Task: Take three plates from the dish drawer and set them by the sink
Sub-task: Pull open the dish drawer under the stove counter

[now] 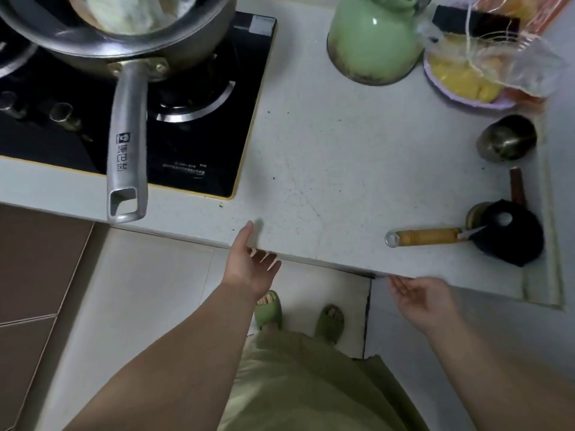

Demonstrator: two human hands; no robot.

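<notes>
Both hands are spread wide and hold nothing. The left hand reaches to the front lip of the worktop, thumb on top, fingers curling beneath; the right hand hangs just under that edge at about 3 o'clock from it. No plates or drawer show; they presumably sit below the lip, toward 12 o'clock, nearer the left hand.

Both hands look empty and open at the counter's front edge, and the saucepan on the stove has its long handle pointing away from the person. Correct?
Not quite. In the head view the saucepan points its long handle toward the person, out over the counter edge. The rest holds: left hand and right hand are open and empty there.
</notes>
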